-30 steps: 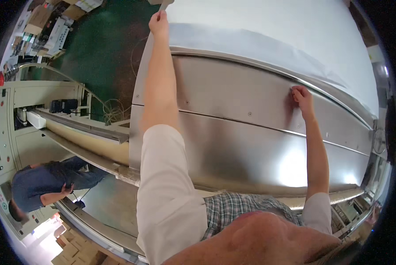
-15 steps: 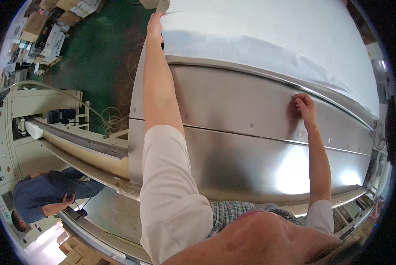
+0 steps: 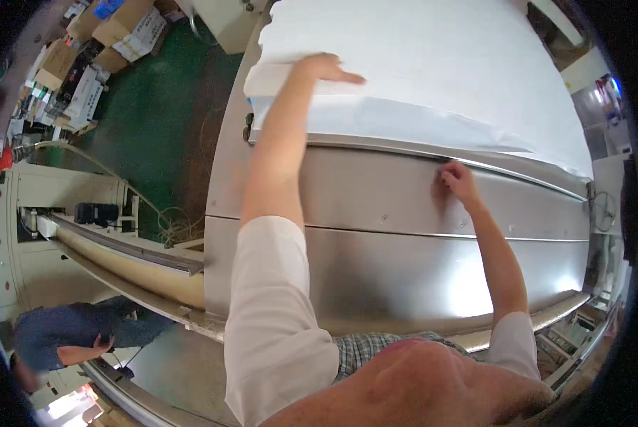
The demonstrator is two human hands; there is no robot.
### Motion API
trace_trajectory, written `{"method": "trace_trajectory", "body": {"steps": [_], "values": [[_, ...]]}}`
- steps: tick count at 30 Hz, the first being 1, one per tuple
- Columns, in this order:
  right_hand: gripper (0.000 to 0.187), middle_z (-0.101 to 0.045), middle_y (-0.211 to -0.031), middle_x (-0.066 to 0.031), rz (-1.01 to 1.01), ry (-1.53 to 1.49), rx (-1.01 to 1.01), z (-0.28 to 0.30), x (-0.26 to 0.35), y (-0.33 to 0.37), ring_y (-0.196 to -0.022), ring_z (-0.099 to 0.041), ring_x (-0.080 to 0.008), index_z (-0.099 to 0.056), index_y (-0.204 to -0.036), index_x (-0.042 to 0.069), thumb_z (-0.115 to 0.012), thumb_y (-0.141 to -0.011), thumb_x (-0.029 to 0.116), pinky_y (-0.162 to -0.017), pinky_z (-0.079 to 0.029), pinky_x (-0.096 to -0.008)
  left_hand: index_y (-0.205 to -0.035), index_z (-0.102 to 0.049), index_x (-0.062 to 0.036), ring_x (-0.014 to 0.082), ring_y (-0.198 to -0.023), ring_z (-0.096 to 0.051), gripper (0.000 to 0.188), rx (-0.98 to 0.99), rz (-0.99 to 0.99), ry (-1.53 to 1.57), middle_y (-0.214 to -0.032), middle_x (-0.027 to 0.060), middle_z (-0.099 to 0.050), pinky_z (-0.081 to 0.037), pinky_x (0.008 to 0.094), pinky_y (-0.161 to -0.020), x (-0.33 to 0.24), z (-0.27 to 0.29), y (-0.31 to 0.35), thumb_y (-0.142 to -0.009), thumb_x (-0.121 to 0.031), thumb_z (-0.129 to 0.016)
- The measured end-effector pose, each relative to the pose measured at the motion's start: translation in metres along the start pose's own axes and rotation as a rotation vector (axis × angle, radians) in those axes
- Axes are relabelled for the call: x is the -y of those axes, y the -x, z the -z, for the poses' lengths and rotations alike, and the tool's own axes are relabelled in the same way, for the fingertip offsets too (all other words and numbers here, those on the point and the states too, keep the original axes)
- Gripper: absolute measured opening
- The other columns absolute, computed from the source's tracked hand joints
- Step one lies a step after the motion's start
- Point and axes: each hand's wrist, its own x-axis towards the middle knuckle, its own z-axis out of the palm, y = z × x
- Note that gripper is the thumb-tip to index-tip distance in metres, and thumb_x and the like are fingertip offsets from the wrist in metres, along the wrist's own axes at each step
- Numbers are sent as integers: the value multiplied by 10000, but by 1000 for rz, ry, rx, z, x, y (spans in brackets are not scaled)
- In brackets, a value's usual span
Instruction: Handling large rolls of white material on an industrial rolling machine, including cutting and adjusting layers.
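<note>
White sheet [image 3: 433, 64] lies beneath the splayed left hand [image 3: 326, 68], curled right hand [image 3: 459, 180] near steel panel's edge [image 3: 376, 154].

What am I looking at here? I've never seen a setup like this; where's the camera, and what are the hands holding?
These are a person's bare hands, seen from a fisheye camera worn on the head and looking down, so straight edges bend. Picture left is the person's left. White sheeting covers the far part; a bare metal panel lies nearer. The left hand is open over the sheeting, with nothing visibly gripped. The right hand is curled at the panel's far part; whether it pinches something, I can't tell. Lower left is another person.
</note>
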Motion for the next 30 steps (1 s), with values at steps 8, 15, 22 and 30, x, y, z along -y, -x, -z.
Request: {"method": "trace_trajectory", "body": {"steps": [8,15,22,30], "values": [[256,-553,-1010,-159,723,316,-100,-73,170,-80,-967,-526,-281,-549,-1041,36,-461,-800,35,-821,-426,-340,-1186,-447,-100,284,-1069,-476,910,-9,-5,-287,-1169,123,-498,-370,473,-884,-44,-10,22,-438,-546,-710],[370,-510,-1162,-70,300,974,113,-40,172,-140,-1086,-461,-252,-492,-1163,186,-357,-874,373,-872,-360,-449,-1272,-352,-197,308,-1193,-343,952,-62,69,-194,-1278,116,-401,-200,638,-919,-80,-26,35,-453,-454,-764],[574,-535,-1120,-64,73,1029,39,140,71,-134,-1060,-476,-243,-486,-1167,181,-287,-821,594,-877,-304,-459,-1322,-248,-146,294,-1228,-299,1080,147,293,-273,-1337,87,-325,-231,670,-884,-59,-5,31,-411,-351,-791],[808,-453,-1231,-22,63,1009,199,303,-1,-119,-1161,-382,-269,-413,-1235,236,-602,-574,661,-908,-255,-563,-1338,-181,-188,336,-1219,-290,1064,174,553,-276,-1329,84,-334,-190,674,-894,-63,-24,21,-441,-159,-752]]}}
